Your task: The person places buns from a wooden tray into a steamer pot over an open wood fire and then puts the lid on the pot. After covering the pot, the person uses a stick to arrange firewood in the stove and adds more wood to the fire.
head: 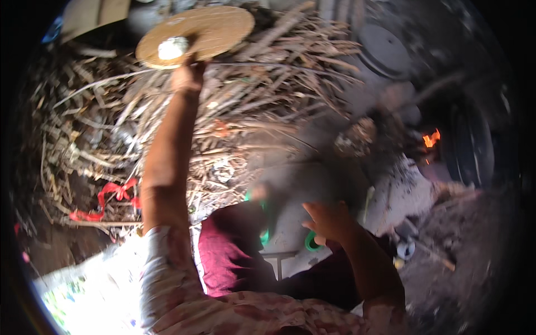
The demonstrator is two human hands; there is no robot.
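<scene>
A round, flat wooden board (222, 31) with a bright white lump (173, 48) near its left side is at the top of the view. My left hand (187, 77) is stretched far forward and grips the board's near rim; most of its fingers are hidden. Over my lap, my right hand (333, 222) hangs with fingers apart and nothing visible in it. Below it is my foot in a green-strapped sandal (312, 242). The white lump is overexposed, so its material is unclear.
Piled sticks (268, 83) cover the ground ahead and left, with a red ribbon (113, 194) among them. At right, a flame (431, 138) burns beside a dark round pot (471, 146). Behind lies a grey disc (385, 48), perhaps a lid. Smoke blurs the middle.
</scene>
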